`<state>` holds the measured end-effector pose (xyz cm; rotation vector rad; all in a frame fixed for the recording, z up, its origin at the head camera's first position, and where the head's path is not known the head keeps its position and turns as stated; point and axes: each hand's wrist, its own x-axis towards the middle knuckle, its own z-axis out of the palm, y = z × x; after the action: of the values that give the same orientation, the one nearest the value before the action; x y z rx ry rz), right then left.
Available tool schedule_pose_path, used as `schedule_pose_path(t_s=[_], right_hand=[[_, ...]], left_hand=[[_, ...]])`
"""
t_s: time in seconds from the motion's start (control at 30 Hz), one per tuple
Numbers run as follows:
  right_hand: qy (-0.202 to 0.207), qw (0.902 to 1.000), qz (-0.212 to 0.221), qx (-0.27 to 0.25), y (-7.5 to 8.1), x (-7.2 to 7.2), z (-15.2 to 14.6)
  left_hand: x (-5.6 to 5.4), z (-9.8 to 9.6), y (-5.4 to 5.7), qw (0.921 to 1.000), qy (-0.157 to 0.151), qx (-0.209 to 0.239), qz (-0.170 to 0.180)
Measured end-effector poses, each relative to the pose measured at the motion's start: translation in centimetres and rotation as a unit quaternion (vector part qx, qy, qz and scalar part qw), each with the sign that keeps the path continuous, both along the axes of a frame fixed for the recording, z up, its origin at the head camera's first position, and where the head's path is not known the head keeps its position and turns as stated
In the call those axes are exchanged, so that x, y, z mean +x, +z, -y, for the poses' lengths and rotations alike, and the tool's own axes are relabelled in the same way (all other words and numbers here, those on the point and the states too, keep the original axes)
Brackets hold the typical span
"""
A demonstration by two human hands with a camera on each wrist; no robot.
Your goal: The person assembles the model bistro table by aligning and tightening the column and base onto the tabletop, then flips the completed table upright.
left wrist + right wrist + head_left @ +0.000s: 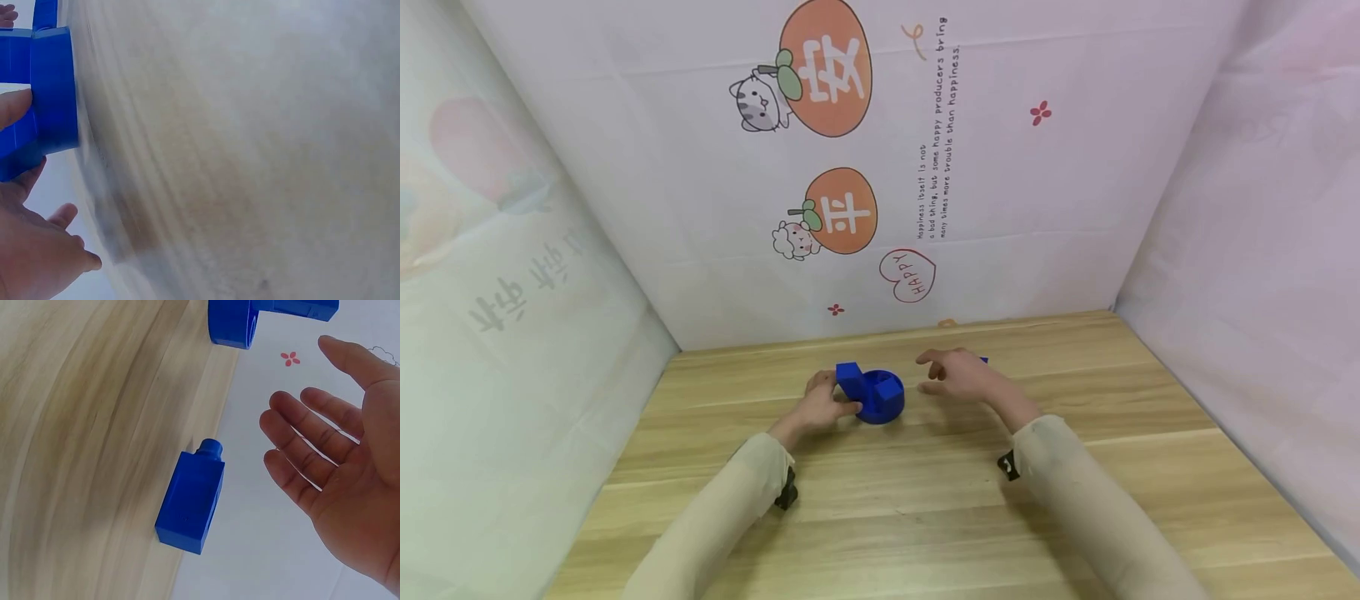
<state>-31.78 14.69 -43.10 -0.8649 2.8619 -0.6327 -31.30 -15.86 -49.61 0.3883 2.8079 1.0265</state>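
A round blue plastic base (880, 410) sits on the wooden table, with two square-ended blue blocks rising from it, a left block (848, 373) leaning outward and a right block (890, 389). My left hand (822, 407) holds the left side of this piece between thumb and fingers; its thumb also shows against the blue surface in the left wrist view. To the right, my right hand (964, 375) hovers apart from the base, fingers loosely bent and holding nothing. Near it lies a loose blue rectangular block (189, 503) with a short round peg, mostly hidden behind the hand in the head view.
The wooden table (917, 517) meets a white printed cloth wall (1000, 208) just behind the blue pieces. More white cloth hangs at the left and right sides. A black wrist strap (787, 490) shows at the left sleeve.
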Motion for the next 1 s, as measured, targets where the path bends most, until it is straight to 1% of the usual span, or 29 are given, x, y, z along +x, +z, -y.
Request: schedule_pose_path(t_s=[0.13, 0.33, 0.53, 0.7, 0.77, 0.83, 0.93, 1.0], right_hand=[[0.0, 0.9999, -0.011, -0.003, 0.0, 0.0, -0.4], [0.005, 0.9995, -0.032, 0.001, 0.0, 0.0, -0.9], [0.006, 0.9991, -0.042, 0.0, 0.1, 0.0, -1.2], [0.003, 0.9987, -0.05, -0.012, 0.0, -0.1, -1.4], [0.0, 0.9985, -0.051, -0.017, 0.1, -0.1, -1.5], [-0.002, 0.9984, -0.053, -0.02, 0.1, -0.1, -1.5], [-0.005, 0.998, -0.058, -0.021, 0.1, 0.0, -1.5], [-0.008, 0.9979, -0.06, -0.022, 0.0, 0.1, -1.6]], left_hand=[[0.1, -0.1, 0.1, 1.0, 0.001, -0.002, 0.004], [-0.3, -0.2, 0.3, 0.9992, -0.026, 0.029, -0.01], [-0.1, 0.1, 0.5, 0.9997, -0.017, -0.007, -0.015], [-0.2, 0.3, 0.6, 0.9991, -0.034, -0.004, -0.024], [-0.1, 0.3, 0.7, 0.9992, -0.031, -0.004, -0.025], [0.0, 0.3, 0.6, 0.9993, -0.022, -0.016, -0.025], [0.3, 0.2, 0.5, 0.9994, -0.017, -0.016, -0.025], [0.2, 0.1, 0.3, 0.9989, -0.02, -0.015, -0.04]])
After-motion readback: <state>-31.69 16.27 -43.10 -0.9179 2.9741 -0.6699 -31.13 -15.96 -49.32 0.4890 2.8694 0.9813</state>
